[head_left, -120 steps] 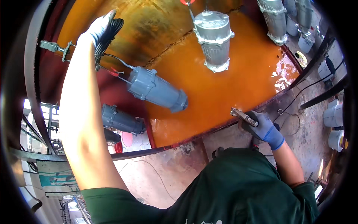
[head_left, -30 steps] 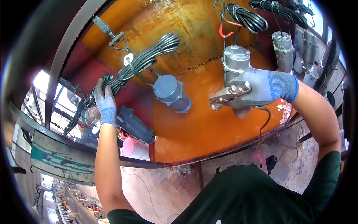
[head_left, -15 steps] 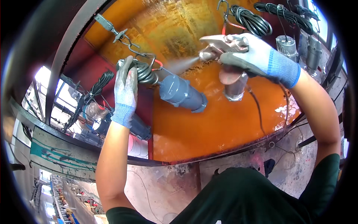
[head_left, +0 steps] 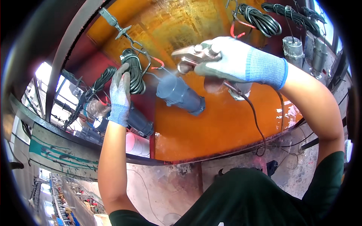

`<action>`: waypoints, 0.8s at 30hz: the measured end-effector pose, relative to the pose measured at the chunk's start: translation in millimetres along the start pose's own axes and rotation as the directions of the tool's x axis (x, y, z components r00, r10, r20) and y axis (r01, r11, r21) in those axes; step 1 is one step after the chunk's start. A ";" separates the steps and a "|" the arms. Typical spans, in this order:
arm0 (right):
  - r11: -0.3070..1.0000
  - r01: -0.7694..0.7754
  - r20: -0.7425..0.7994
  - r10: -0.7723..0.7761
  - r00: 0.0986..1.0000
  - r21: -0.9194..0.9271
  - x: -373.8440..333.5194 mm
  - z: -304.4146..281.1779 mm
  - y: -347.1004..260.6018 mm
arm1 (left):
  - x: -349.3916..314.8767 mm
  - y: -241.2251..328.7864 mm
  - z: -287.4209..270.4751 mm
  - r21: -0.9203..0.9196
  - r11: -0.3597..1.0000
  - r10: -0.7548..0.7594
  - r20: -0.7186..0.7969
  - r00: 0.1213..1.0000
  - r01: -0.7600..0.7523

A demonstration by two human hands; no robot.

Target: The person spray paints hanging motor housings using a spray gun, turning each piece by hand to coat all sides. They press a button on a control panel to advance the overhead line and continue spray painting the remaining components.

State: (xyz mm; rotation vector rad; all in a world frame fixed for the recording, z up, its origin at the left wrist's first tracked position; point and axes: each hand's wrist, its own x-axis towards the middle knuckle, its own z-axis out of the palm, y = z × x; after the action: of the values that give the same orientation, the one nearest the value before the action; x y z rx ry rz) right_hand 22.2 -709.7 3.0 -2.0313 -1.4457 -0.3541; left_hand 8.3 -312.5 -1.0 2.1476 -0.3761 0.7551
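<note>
My right hand (head_left: pixel 230 62), in a white and blue knit glove with a grey palm, is closed round a metal spray gun (head_left: pixel 198 56). Its nozzle points left, with a pale mist over the upper end of a grey-blue cylindrical pump (head_left: pixel 181 94). The pump hangs tilted from a hook and chain (head_left: pixel 134 43). My left hand (head_left: pixel 120 94), gloved alike, grips the left side of the black cable coil (head_left: pixel 135 71) above the pump; part of its grip is hidden. Below the gun is its blurred cup (head_left: pixel 214 84), and a dark hose (head_left: pixel 253 109) trails down.
An orange-coated booth panel (head_left: pixel 211 132) lies behind the pump. More pumps hang left (head_left: pixel 139 122) and right, one of them bare metal (head_left: pixel 293 51), with cable coils (head_left: pixel 260 19) above. A metal rail (head_left: pixel 64 135) curves along the left. A pink-white bucket (head_left: pixel 136 145) stands below.
The spray gun has moved left and closer to the pump's upper end. The cable coil has turned to hang more upright, and my left hand has shifted slightly left and down.
</note>
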 end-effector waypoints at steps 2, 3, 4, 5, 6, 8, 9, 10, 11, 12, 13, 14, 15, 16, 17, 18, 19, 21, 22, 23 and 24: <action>0.897 -0.391 0.274 0.330 0.903 0.208 11.0 -3.7 -32.8 | 1.6 -9.3 -4.8 0.129 0.991 0.041 -0.005 0.999 -0.040; 0.847 -0.496 0.365 0.408 0.837 0.189 15.9 -9.0 -55.7 | 2.3 -14.9 -4.9 0.136 0.990 0.047 -0.020 0.999 -0.044; 0.875 -0.472 0.393 0.397 0.829 0.112 15.5 -4.9 -49.3 | 2.2 -18.0 -5.1 0.144 0.988 0.055 -0.034 0.998 -0.049; 0.875 -0.465 0.348 0.398 0.849 0.133 19.2 -3.8 -50.5 | -0.5 -8.0 -4.4 0.198 0.976 0.099 -0.011 0.995 -0.095; 0.876 -0.457 0.301 0.399 0.866 0.154 21.9 -2.9 -52.0 | -0.2 -11.6 -4.5 0.195 0.976 0.097 -0.011 0.995 -0.093; 0.835 -0.424 0.153 0.396 0.906 0.350 19.2 -0.2 -41.9 | -0.1 -17.0 -5.3 0.225 0.963 0.155 -0.019 0.988 -0.147; 0.954 -0.154 0.064 0.142 0.988 0.257 21.3 2.2 -35.1 | -2.1 -11.9 -4.0 0.237 0.966 0.119 -0.031 0.992 -0.108; 0.932 -0.255 0.134 0.227 0.965 0.258 14.7 0.6 -31.2 | -4.0 -11.5 -3.2 0.205 0.973 0.114 -0.034 0.993 -0.105; 0.902 -0.356 0.200 0.312 0.929 0.244 15.0 -4.1 -39.8 | -5.8 -8.8 -1.5 0.212 0.971 0.122 -0.030 0.992 -0.113; 0.832 -0.512 0.336 0.429 0.838 0.215 10.8 -5.8 -51.6 | -6.9 -6.1 0.1 0.218 0.968 0.130 -0.024 0.991 -0.122; 0.894 -0.424 0.284 0.373 0.883 0.144 0.6 -3.0 -46.7 | -6.0 -7.5 1.4 0.209 0.970 0.136 -0.027 0.990 -0.128; 0.873 -0.483 0.296 0.446 0.845 0.064 -5.2 -6.7 -52.9 | -7.3 -8.6 2.1 0.201 0.971 0.139 -0.029 0.990 -0.130; 0.844 -0.537 0.304 0.516 0.801 -0.017 -11.0 -11.0 -58.8 | -6.9 -7.4 2.2 0.160 0.980 0.128 -0.026 0.991 -0.122; 0.874 -0.485 0.044 0.484 0.874 0.028 -28.8 1.2 -38.2 | -4.9 -12.2 1.5 0.090 0.989 0.120 -0.023 0.992 -0.118; 0.899 -0.423 -0.061 0.432 0.900 0.115 -40.0 4.9 -24.6 | -6.2 -18.4 -0.5 0.065 0.993 0.102 -0.041 0.994 -0.099; 0.916 -0.354 -0.172 0.386 0.906 0.192 -49.3 4.5 -17.2 | -5.8 -26.3 0.5 0.035 0.996 0.083 -0.055 0.995 -0.082; 0.874 -0.440 -0.156 0.474 0.867 0.208 -66.0 4.5 -14.2 | -7.5 -32.0 0.9 -0.003 0.997 0.070 -0.070 0.995 -0.071; 0.820 -0.506 0.074 0.506 0.859 0.267 -97.9 14.8 -6.9 | -10.8 -31.3 5.0 -0.018 0.998 0.053 -0.111 0.992 -0.055; 0.668 -0.663 0.264 0.609 0.748 0.339 -117.9 23.5 -14.2 | -13.1 -33.9 5.9 -0.108 0.994 0.010 -0.122 0.992 -0.024; 0.661 -0.707 0.324 0.631 0.705 0.252 -141.8 34.2 -11.4 | -16.4 -35.4 4.2 -0.162 0.986 0.003 -0.133 0.991 -0.024; 0.646 -0.746 0.372 0.661 0.652 0.161 -171.8 49.6 -4.6 | -15.5 -39.1 6.6 -0.237 0.970 0.003 -0.164 0.986 -0.042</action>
State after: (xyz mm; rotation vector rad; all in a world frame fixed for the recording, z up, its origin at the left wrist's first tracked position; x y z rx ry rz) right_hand -51.6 -808.1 -126.9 -2.2481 -0.6474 0.4929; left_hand 18.2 -292.9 -37.5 1.8442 -0.3856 0.8466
